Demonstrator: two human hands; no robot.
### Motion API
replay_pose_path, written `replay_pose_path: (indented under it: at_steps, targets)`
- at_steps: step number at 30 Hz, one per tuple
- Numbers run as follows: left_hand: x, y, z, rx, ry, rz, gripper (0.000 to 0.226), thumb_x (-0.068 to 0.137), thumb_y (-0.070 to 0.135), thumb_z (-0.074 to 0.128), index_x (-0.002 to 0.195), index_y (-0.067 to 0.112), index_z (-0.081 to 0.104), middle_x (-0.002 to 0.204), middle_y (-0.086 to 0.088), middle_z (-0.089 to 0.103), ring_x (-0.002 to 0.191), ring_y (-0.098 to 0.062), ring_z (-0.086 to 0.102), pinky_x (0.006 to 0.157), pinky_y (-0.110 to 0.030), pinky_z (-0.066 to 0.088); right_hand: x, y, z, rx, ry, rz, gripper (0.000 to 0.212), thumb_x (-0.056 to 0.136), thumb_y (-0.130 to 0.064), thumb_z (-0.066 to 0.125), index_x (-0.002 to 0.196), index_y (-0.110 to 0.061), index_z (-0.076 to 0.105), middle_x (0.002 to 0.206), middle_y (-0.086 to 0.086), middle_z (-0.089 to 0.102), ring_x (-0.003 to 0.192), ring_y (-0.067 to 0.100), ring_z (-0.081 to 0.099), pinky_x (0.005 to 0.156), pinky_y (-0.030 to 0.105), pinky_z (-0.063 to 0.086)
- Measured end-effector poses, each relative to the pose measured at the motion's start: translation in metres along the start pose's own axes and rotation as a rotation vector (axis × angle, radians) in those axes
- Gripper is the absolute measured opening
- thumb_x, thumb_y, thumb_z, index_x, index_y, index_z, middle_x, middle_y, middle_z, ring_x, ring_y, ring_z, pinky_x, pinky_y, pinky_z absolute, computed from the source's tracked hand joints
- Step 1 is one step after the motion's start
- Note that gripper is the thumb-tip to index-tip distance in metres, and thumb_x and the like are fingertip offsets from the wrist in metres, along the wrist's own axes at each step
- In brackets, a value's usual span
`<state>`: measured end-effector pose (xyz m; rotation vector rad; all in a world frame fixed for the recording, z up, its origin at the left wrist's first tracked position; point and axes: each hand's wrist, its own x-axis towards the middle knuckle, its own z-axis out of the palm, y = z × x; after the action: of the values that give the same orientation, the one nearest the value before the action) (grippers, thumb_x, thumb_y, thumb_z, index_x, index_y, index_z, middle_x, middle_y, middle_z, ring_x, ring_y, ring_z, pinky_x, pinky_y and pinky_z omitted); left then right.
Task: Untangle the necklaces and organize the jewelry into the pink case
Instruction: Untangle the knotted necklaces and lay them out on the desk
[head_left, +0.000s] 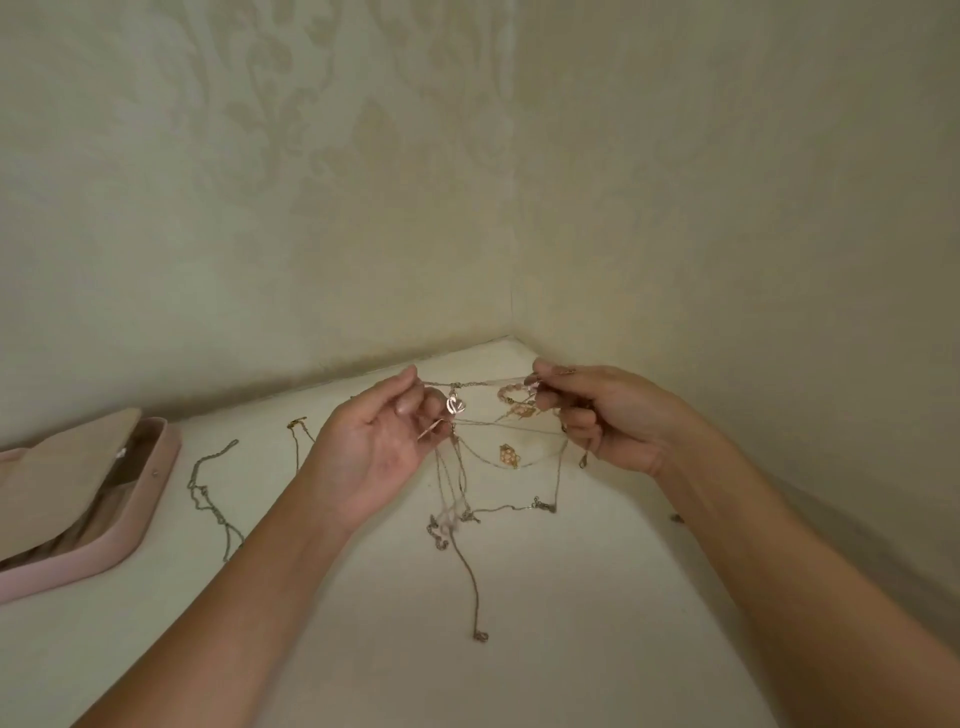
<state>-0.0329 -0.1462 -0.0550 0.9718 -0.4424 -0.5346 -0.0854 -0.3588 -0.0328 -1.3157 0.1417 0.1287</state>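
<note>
A tangle of thin necklace chains (493, 431) is stretched in the air between my two hands, above the white table (467, 649). My left hand (374, 441) pinches chains next to a rose-gold heart pendant (455, 405). My right hand (602, 415) pinches the other side, by a pink beaded loop (511, 395). A gold cluster pendant (510, 456) hangs on a sagging chain between them. Loose chain ends (467, 561) dangle down to the table. The pink case (78, 499) lies open at the left edge of the view.
A separate dark chain (213, 499) lies on the table between the case and my left arm. A thin gold chain (298, 431) lies behind my left hand. Patterned walls meet in a corner right behind my hands. A small dark piece (675, 517) sits by the right wall.
</note>
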Motion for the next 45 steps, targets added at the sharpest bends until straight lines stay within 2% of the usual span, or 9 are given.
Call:
replay_pose_path:
  at_steps: [4,8,15,22,28,32,38,42,45]
  targets:
    - [-0.003,0.002,0.008,0.013,0.088,-0.010,0.023,0.082,0.024,0.054,0.074,0.012,0.072,0.048,0.003,0.041,0.046,-0.011,0.050,0.054,-0.024,0.051,-0.004,0.001,-0.001,-0.196,-0.134,0.029,0.002,0.082,-0.010,0.064,0.082,-0.009,0.065,0.064,0.001,0.065,0.036,0.002,0.041,0.033,0.011,0.028]
    - [-0.006,-0.002,0.015,0.321,0.133,-0.075,0.024,0.096,0.014,0.044,0.105,0.005,0.065,0.045,0.005,0.031,0.035,-0.008,0.032,0.042,-0.021,0.041,-0.013,-0.003,0.003,-0.560,-0.366,0.103,0.003,0.082,-0.010,0.065,0.080,-0.011,0.066,0.064,-0.003,0.062,0.042,0.004,0.044,0.041,0.014,0.032]
    - [-0.006,-0.003,0.011,0.540,0.195,-0.074,0.017,0.077,0.025,0.068,0.066,0.014,0.072,0.057,0.000,0.043,0.038,-0.005,0.026,0.038,-0.016,0.027,-0.014,-0.009,-0.004,-0.443,-0.138,-0.075,0.024,0.079,-0.033,0.063,0.081,-0.011,0.072,0.079,-0.001,0.066,0.044,0.005,0.037,0.042,0.014,0.029]
    - [-0.002,-0.011,0.006,0.494,0.296,-0.187,0.016,0.087,0.016,0.066,0.085,0.003,0.075,0.058,-0.001,0.057,0.036,-0.004,0.026,0.037,-0.014,0.019,-0.013,0.000,0.007,-0.710,0.057,-0.161,0.014,0.091,-0.009,0.061,0.096,-0.007,0.074,0.045,-0.006,0.057,0.035,0.009,0.028,0.038,0.017,0.023]
    - [0.002,-0.013,0.005,0.362,0.437,-0.156,0.013,0.090,0.010,0.062,0.089,-0.002,0.068,0.078,-0.011,0.073,0.034,-0.003,0.028,0.032,-0.012,0.021,-0.012,0.001,0.009,-0.806,0.001,-0.103,0.011,0.091,-0.015,0.062,0.091,-0.008,0.070,0.052,-0.002,0.063,0.036,0.011,0.033,0.038,0.018,0.029]
    - [0.002,-0.012,0.005,0.377,0.413,-0.091,0.011,0.091,0.014,0.062,0.088,0.004,0.066,0.073,-0.001,0.070,0.040,-0.002,0.033,0.035,-0.012,0.022,-0.013,0.005,0.005,-0.924,-0.171,0.027,0.019,0.083,-0.022,0.073,0.086,-0.004,0.068,0.074,0.008,0.071,0.051,0.012,0.059,0.052,0.025,0.043]
    - [-0.003,-0.012,0.011,0.472,0.286,0.007,0.015,0.082,0.025,0.069,0.072,0.017,0.076,0.073,0.006,0.063,0.048,-0.004,0.030,0.041,-0.013,0.023,-0.008,0.013,0.011,-0.884,-0.071,-0.077,0.040,0.066,-0.047,0.079,0.092,-0.018,0.073,0.089,0.002,0.072,0.077,0.018,0.070,0.074,0.028,0.055]
    - [-0.004,-0.011,0.015,0.499,0.240,0.058,0.019,0.072,0.031,0.069,0.078,0.014,0.075,0.065,0.005,0.061,0.047,-0.004,0.033,0.041,-0.013,0.025,-0.005,0.017,0.024,-0.749,-0.044,-0.228,0.026,0.073,-0.035,0.079,0.097,-0.024,0.075,0.084,-0.014,0.072,0.095,0.003,0.066,0.080,0.011,0.046]
    - [-0.005,-0.011,0.016,0.541,0.207,0.087,0.019,0.073,0.031,0.068,0.078,0.014,0.075,0.053,0.004,0.052,0.044,-0.004,0.031,0.041,-0.014,0.023,-0.005,0.021,0.031,-0.643,-0.077,-0.276,0.019,0.075,-0.022,0.079,0.093,-0.018,0.076,0.093,-0.006,0.075,0.095,0.009,0.068,0.093,0.032,0.050]
